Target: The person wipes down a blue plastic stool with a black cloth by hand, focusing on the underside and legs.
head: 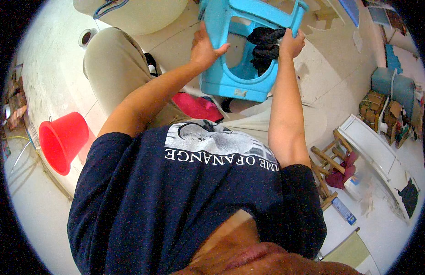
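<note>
A light-blue plastic stool [240,84], tilted and with a large opening towards me, is held in front of my lap. My left hand [207,48] clasps its left side, thumb over the panel's edge. On the opposite side my right hand [292,44] grips the stool's edge; its fingertips are partly hidden. Bunched black cloth [264,46] hangs in the opening, right against my right hand; whether that hand also holds the cloth is unclear. Below the stool, a crimson cloth item [200,106] lies by my lap.
A red bucket [66,141] lies tilted at the left. Beyond my knee is a large pale rounded container [140,15]. At the right are a wooden stool [331,161], a white panel [374,158], cardboard bundles [372,106] and a grey-blue bin [392,82].
</note>
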`<state>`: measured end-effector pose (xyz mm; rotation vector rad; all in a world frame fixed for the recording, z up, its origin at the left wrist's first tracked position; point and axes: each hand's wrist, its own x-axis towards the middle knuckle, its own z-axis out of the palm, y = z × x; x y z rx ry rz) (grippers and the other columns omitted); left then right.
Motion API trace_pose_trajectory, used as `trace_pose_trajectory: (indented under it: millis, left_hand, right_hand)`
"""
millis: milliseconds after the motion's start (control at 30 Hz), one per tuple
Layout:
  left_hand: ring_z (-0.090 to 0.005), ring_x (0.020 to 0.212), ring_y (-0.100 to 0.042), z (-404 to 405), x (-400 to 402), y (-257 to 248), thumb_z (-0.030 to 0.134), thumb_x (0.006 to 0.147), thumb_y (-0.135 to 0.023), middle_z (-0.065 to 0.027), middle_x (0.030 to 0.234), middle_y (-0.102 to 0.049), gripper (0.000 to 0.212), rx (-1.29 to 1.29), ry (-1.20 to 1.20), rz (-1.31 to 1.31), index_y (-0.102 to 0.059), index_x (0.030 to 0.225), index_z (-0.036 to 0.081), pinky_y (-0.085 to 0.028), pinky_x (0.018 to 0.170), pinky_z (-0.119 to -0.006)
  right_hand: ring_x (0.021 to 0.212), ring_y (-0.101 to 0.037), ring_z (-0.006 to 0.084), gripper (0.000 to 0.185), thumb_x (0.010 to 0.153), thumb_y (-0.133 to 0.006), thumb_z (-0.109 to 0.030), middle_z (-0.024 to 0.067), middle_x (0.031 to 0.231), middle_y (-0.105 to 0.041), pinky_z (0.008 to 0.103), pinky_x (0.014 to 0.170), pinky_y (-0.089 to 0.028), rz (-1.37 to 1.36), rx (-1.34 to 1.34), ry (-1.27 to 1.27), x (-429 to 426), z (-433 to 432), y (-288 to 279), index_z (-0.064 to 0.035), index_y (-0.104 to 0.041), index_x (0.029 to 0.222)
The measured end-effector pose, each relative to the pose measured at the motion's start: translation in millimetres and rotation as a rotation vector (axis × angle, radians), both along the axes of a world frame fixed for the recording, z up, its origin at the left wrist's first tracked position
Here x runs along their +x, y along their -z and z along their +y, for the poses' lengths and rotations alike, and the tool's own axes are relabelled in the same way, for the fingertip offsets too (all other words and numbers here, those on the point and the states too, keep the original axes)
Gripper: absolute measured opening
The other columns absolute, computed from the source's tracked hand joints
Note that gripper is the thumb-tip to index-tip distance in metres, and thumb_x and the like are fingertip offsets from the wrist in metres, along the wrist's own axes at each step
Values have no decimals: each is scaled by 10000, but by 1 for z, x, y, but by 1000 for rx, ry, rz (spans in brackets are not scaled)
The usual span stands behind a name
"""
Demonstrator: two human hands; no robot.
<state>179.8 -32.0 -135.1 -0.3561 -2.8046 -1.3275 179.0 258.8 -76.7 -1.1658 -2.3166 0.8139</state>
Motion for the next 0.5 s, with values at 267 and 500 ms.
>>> trace_pose_trajectory:
  millis: [267,500]
  left_hand:
    - [-483,1181,-481,-8,3,1,494,717,-794,-326,1287,-437,1168,-38,-27,-1,-92,1482,-42,-422,1011,-499]
    - [-487,1189,-474,-8,2,-12,499,721,-788,-339,1293,-424,1173,-41,-2,-45,-79,1492,-30,-421,1011,-499]
  right_hand:
    - [1225,-483,462,1031,694,-738,-585,296,1362,-433,524,1018,-410,-113,73,-85,6,-17,3,19,-349,1433]
    - [1198,-501,461,928,703,-734,-547,296,1328,-443,525,993,-430,-76,4,-12,5,-10,-6,13,-407,1366]
